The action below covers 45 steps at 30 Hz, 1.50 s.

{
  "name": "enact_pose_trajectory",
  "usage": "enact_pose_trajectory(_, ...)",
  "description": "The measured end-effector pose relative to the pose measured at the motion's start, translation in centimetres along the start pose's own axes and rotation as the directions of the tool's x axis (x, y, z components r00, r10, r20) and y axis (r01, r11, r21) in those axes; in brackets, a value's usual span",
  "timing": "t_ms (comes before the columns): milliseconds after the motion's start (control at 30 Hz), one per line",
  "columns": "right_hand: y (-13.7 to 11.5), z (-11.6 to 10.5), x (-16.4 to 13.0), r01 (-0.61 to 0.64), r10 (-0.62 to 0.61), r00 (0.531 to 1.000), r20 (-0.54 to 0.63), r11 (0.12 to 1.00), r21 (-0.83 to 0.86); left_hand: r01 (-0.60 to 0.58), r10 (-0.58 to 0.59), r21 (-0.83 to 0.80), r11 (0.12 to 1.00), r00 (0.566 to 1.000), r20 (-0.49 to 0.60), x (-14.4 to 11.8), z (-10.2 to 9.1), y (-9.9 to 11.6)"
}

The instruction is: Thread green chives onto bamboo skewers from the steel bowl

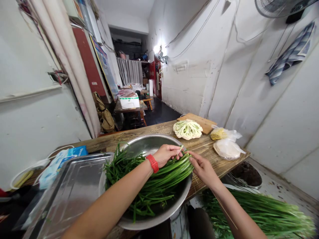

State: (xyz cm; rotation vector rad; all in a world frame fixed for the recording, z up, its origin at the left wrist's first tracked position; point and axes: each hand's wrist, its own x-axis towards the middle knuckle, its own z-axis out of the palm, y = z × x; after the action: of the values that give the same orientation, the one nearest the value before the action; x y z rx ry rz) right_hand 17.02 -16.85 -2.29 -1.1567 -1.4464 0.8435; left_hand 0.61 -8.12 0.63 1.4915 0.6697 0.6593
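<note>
A large steel basin (149, 225) holds a heap of garlic chives (159, 179), their pale stem ends toward the right rim. Above that rim, my left hand (167, 154), with a red watch band (152, 163) on its wrist, pinches a pale chive stem between thumb and fingers. Close beside it, my right hand (201, 166) has its thumb and fingertips closed at the chives' stem ends; exactly what lies between them is partly hidden. A bigger bundle of garlic chives (264, 212) lies low at the right, under my right forearm.
A cauliflower (188, 129) and a wooden board (199, 122) lie behind the basin on the wooden table (159, 127). Plastic bags (228, 148) sit at its right end. To the left are a steel tray (74, 192) and a blue-white packet (59, 162). A dark container (246, 174) stands below, right.
</note>
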Motion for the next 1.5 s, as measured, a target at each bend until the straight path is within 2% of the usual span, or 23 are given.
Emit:
enact_pose_trajectory(133, -0.3, 0.2, -0.2, -0.027, 0.025, 0.998, 0.055, 0.998, 0.049, 0.001, -0.001, -0.009, 1.0, 1.0, 0.022, -0.2, 0.2, 0.3)
enact_pose_trajectory(367, -0.3, 0.4, -0.4, -0.053, 0.045, 0.997, 0.063, 0.991, 0.122, 0.037, -0.035, -0.09, 0.995, 0.999, 0.022, -0.1, 0.3, 0.5)
enact_pose_trajectory(500, -0.3, 0.3, -0.4, -0.029, 0.026, 0.999, 0.048, 0.997, 0.069, 0.049, -0.047, -0.098, 0.994, 0.999, 0.028, -0.1, 0.2, 0.4)
enact_pose_trajectory(667, -0.8, 0.2, -0.5, 0.062, -0.063, 0.997, -0.04, 0.998, -0.027, 0.059, -0.06, -0.077, 0.995, 0.998, -0.006, -0.2, 0.4, 0.5)
enact_pose_trajectory(767, -1.1, 0.1, -0.6, 0.073, -0.075, 0.996, -0.038, 0.996, -0.057, 0.06, -0.06, -0.055, 0.997, 0.998, -0.01, -0.4, 0.5, 0.7)
enact_pose_trajectory(1033, -0.4, 0.2, -0.8, 0.004, -0.007, 0.999, 0.05, 0.999, 0.042, 0.113, -0.104, -0.128, 0.985, 0.992, 0.069, -0.8, 0.3, 1.1)
enact_pose_trajectory(1167, -0.4, 0.4, -1.0, 0.016, -0.02, 0.999, 0.048, 0.997, 0.079, 0.118, -0.106, -0.123, 0.985, 0.989, 0.104, -0.9, 0.4, 1.0)
enact_pose_trajectory(1333, -0.1, 0.7, -0.9, -0.009, 0.007, 0.999, 0.034, 0.996, 0.086, 0.091, -0.089, -0.017, 0.996, 0.991, 0.097, -0.9, 0.8, 0.7)
enact_pose_trajectory(1433, 0.2, 0.6, -0.8, 0.002, -0.003, 1.0, 0.023, 1.0, 0.03, 0.095, -0.115, 0.172, 0.981, 0.987, 0.114, -0.9, 1.0, 1.0)
enact_pose_trajectory(1500, 0.4, 0.5, -1.1, -0.002, 0.0, 0.999, 0.041, 1.0, 0.029, 0.047, -0.092, 0.328, 0.944, 0.988, 0.126, -0.9, 1.1, 1.4)
